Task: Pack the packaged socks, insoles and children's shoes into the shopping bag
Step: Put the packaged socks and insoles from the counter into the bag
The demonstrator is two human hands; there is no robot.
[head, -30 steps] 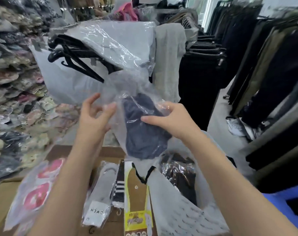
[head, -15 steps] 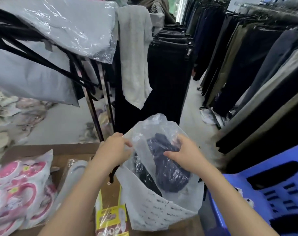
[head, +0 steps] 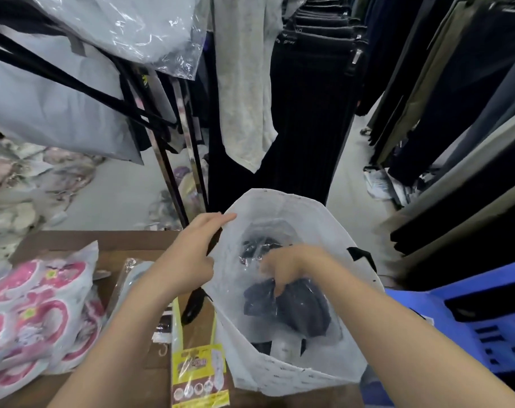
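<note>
Currently, status by item:
Left hand: fingers closed on the left rim of the white printed plastic shopping bag, pinching it so the mouth stays open.
Right hand: inside the bag mouth, fingers curled tight around the dark navy socks in a clear plastic wrapper.
Socks pack: inside the bag, near-centre, below the rim; another dark wrapped item sits farther in, partly hidden.
Bag: stands upright at the right edge of the brown tabletop, black handle hanging over its left side.
Insoles: yellow-and-brown carded insole pack lies flat on the tabletop, just left of the bag, touching its wall.
Grey wrapped pack: on the tabletop left of the insoles, mostly under the left forearm; contents unclear.
Children's shoes: pink-and-white shoes in clear bags piled on the tabletop at near left, well apart from the bag.
Right side: blue plastic crate just beside the bag.
Far: racks of dark hanging trousers, grey garments in plastic film.
</note>
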